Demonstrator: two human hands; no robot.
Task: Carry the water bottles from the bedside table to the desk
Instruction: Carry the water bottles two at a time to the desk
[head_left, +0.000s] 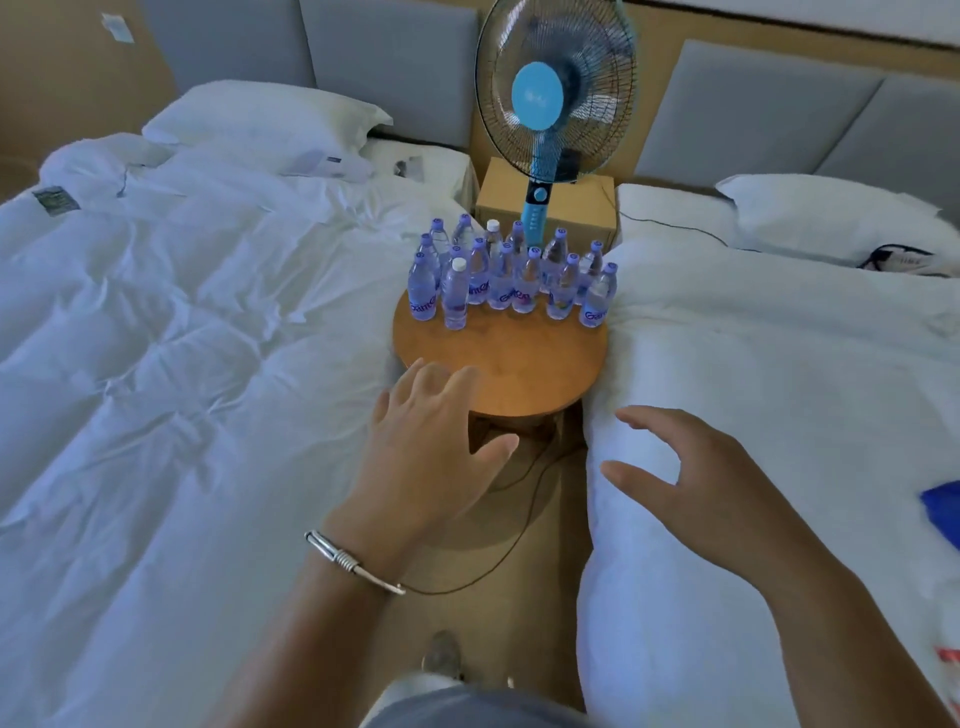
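Several clear water bottles (511, 275) with purple or white caps stand upright in a cluster on the far half of a round wooden bedside table (524, 364) between two beds. My left hand (431, 441), with a silver bracelet on the wrist, is stretched forward over the table's near edge, fingers spread and empty. My right hand (691, 483) hovers lower right over the duvet of the right bed, fingers relaxed and apart, holding nothing. Both hands are short of the bottles. The desk is out of view.
A blue standing fan (545, 104) rises behind the table before a wooden nightstand (571, 208). White beds (182, 338) flank the narrow aisle; the right duvet (753, 364) presses against the table. A dark cable (519, 525) trails across the floor. My foot (441, 654) shows below.
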